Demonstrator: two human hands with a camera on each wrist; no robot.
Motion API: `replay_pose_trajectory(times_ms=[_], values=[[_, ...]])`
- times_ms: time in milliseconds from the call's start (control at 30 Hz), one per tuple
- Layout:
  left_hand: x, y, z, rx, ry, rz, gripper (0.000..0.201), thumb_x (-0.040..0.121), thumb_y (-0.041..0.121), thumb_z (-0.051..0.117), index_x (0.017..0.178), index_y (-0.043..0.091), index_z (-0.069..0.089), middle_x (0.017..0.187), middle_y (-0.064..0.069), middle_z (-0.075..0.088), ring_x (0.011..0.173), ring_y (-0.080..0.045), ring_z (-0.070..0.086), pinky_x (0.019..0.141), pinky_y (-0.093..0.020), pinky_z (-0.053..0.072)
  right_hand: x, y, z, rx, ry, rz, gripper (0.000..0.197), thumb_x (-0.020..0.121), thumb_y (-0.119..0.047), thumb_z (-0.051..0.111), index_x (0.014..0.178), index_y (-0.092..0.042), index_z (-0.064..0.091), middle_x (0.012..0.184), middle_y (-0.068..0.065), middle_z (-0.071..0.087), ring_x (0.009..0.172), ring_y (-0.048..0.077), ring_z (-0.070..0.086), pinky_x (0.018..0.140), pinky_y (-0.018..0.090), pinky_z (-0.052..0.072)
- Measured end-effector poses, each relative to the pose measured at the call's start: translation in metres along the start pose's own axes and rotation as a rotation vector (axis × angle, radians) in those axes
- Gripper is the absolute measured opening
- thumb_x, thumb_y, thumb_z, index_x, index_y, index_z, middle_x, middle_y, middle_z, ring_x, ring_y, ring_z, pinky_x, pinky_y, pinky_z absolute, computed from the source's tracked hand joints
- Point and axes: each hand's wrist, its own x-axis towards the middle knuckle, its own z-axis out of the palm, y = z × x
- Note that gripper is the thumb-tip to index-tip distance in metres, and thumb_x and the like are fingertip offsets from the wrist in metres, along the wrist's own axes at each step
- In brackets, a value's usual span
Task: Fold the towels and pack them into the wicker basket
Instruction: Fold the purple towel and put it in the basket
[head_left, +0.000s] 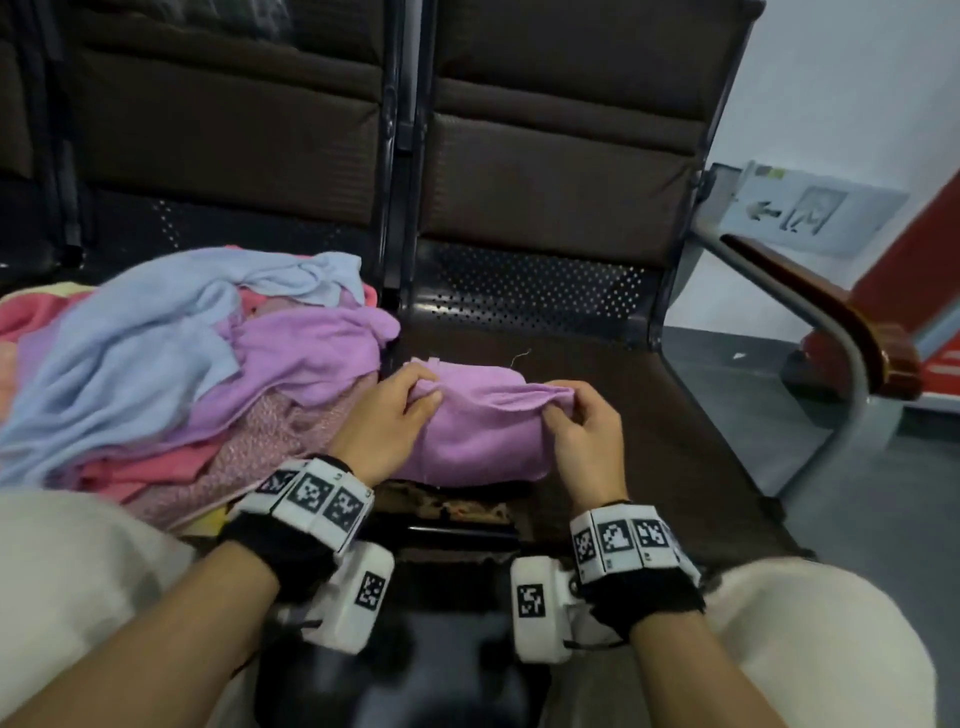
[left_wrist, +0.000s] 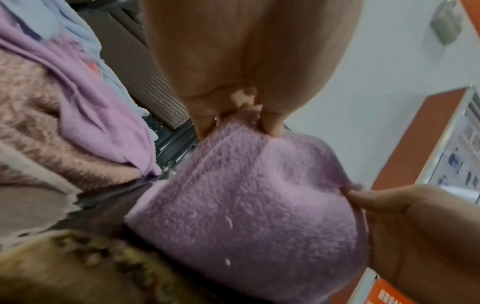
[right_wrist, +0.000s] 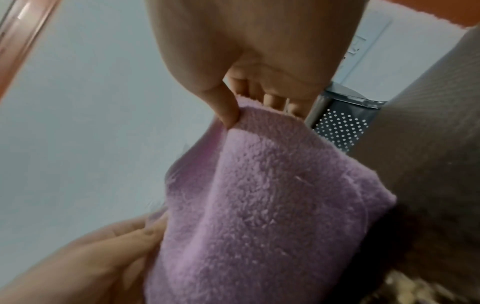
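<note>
right hand (right_wrist: 249, 61) pinching top edge of purple towel (right_wrist: 259, 205), left hand (right_wrist: 98, 257) gripping its lower-left edge. Blurry woven thing (right_wrist: 415, 288) bottom right, probably basket.

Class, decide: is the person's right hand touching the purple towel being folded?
Touching. The right wrist view shows the right hand pinching the purple towel edge between thumb and fingers.

- A row of dark padded seats (head_left: 597, 395) with perforated metal at the back carries everything.
- A loose pile of towels (head_left: 156, 374), blue, purple and pink, lies on the left seat.
- A folded purple towel (head_left: 483, 436) hangs over the right seat.
</note>
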Motion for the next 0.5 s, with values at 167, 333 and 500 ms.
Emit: replay_pose_trajectory(times_ms=[167, 333, 500], values=[[0.017, -0.028, 0.004, -0.031, 0.006, -0.144, 0.012, 0.089, 0.009, 0.055, 0.100, 0.008, 0.061, 0.098, -0.003, 0.064, 0.091, -0.015, 0.055, 0.075, -0.020, 0.035, 0.019, 0.016, 0.010, -0.144, -0.096, 0.049, 0.012, 0.083, -0.013, 0.062, 0.091, -0.020, 0.067, 0.089, -0.003, 0.070, 0.091, 0.017, 0.064, 0.087, 0.033, 0.050], [0.069, -0.043, 0.005, -0.105, 0.000, -0.190, 0.017, 0.087, 0.005, 0.054, 0.102, 0.011, 0.061, 0.102, 0.000, 0.063, 0.098, -0.014, 0.056, 0.089, -0.025, 0.041, 0.077, 0.024, 0.027, -0.250, -0.169, 0.084, 0.012, 0.084, -0.018, 0.064, 0.092, -0.025, 0.063, 0.087, -0.008, 0.066, 0.092, 0.015, 0.064, 0.083, 0.028, 0.048], [0.125, -0.063, 0.017, -0.097, -0.010, -0.199, 0.018, 0.087, 0.008, 0.057, 0.104, 0.013, 0.061, 0.101, 0.000, 0.063, 0.093, -0.011, 0.056, 0.081, -0.020, 0.041, 0.131, 0.038, 0.043, -0.316, -0.199, 0.082, 0.019, 0.084, -0.018, 0.065, 0.103, -0.016, 0.065, 0.093, 0.000, 0.069, 0.090, 0.017, 0.064, 0.082, 0.029, 0.049]])
